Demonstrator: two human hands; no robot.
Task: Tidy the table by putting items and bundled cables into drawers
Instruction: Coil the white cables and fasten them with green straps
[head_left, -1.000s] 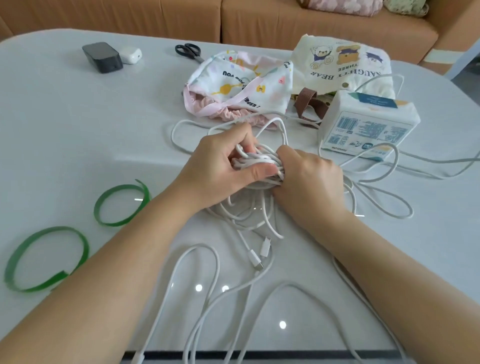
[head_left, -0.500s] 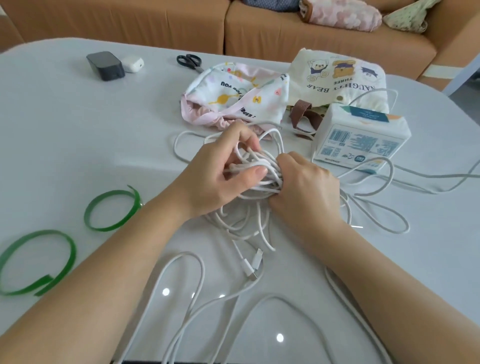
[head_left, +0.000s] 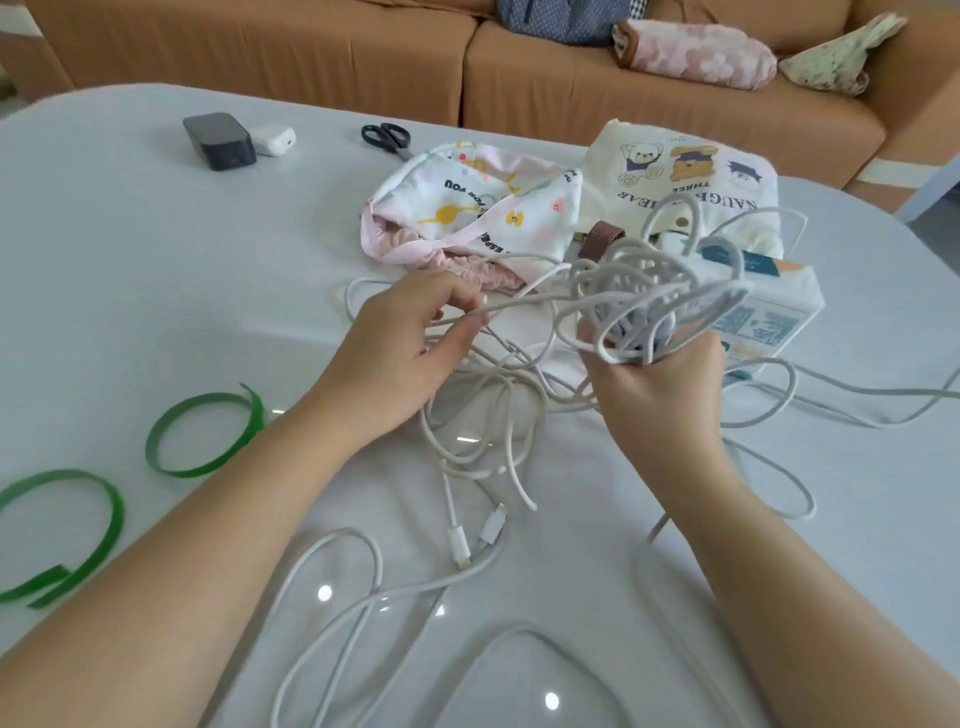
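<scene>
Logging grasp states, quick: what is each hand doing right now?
Left hand: pinches one strand of the tangled white charging cable.
Right hand: grips a bunch of that cable's loops, held above the table.

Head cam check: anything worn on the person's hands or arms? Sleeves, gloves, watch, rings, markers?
Nothing worn that shows. The left hand and right hand are bare: no gloves, rings or tape. The left forearm and right forearm are uncovered right to the frame edge, with no sleeve cuff, watch, bracelet or tracking marker. The palm sides are mostly hidden.
</scene>
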